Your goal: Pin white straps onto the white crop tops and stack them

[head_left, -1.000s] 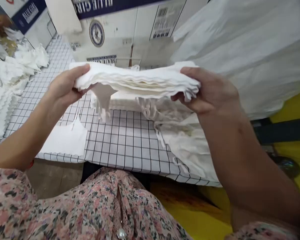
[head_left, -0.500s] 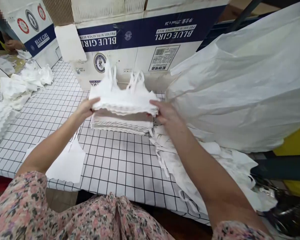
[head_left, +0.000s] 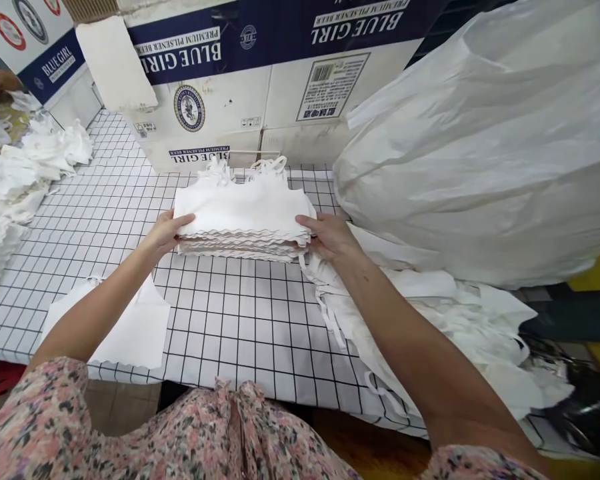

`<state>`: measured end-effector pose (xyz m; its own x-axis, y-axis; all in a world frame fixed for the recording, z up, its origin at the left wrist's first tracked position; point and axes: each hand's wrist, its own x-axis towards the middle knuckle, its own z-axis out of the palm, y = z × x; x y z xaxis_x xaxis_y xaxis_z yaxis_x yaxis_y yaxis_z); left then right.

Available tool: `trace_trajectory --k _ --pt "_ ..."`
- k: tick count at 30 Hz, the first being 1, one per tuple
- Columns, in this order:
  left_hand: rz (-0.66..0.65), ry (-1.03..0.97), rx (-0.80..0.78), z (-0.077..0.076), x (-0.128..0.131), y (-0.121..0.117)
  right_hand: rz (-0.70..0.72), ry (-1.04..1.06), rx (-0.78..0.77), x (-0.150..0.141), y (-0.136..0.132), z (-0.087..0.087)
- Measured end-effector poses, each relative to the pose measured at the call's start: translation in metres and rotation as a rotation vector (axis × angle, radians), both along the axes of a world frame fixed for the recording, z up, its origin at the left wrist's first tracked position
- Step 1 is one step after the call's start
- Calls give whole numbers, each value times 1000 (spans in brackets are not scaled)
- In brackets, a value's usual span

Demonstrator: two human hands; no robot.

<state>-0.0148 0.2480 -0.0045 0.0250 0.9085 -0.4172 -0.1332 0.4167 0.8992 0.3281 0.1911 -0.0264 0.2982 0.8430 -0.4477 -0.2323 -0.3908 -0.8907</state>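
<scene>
A neat stack of white strappy camisole tops (head_left: 243,208) with wavy hems lies flat on the checked tablecloth, straps pointing away from me. My left hand (head_left: 166,231) is closed on the stack's left edge, thumb on top. At the right edge my right hand (head_left: 331,235) grips it the same way; the fingers of both hands are partly hidden below the upper layers. Under my left forearm a single white top (head_left: 135,327) is spread out. Beside my right forearm lies a loose heap of white tops (head_left: 430,287) with trailing straps.
A white and blue beer carton (head_left: 220,113) stands right behind the stack, with another carton (head_left: 60,60) at the far left. A large white plastic bag (head_left: 480,147) bulges on the right. More white garments (head_left: 25,167) lie at left, where a person's hand (head_left: 3,80) shows.
Both hands have brought the raised top down onto the stack, and it now lies flat with its straps dropped. The view has shifted slightly.
</scene>
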Motion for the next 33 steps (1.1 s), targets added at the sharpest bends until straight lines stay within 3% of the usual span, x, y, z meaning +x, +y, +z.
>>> trace_trajectory --k 6,10,12,14,16,18,19,22,25,28,30,33 --pt "-122 201 79 4 -12 1 47 -72 -16 -1 -8 1" --pt "-132 308 94 11 -18 1 94 -177 -29 7 -12 3" --pt "-143 457 143 16 -18 1 109 -264 -41 11 -15 7" --pt "-122 681 330 18 -11 3 119 -552 16 7 -16 12" --pt "-156 862 613 16 7 6 172 -981 179 -9 -13 16" --pt "-320 935 830 7 33 13 323 -1312 364 -34 -4 15" --pt "-424 950 880 0 46 17 423 -1379 416 -46 2 11" --pt "-528 991 842 -26 78 28 601 -1458 354 -63 16 -9" --pt "-493 1001 807 -50 89 39 515 -1452 247 -46 12 -29" --pt "-513 1009 819 -67 94 45 451 -1373 229 -26 -1 -35" --pt "-546 1066 799 -67 97 46 435 -1337 226 -23 -7 -32" --pt "-646 1274 751 -44 105 36 434 -1317 231 -31 -15 -24"
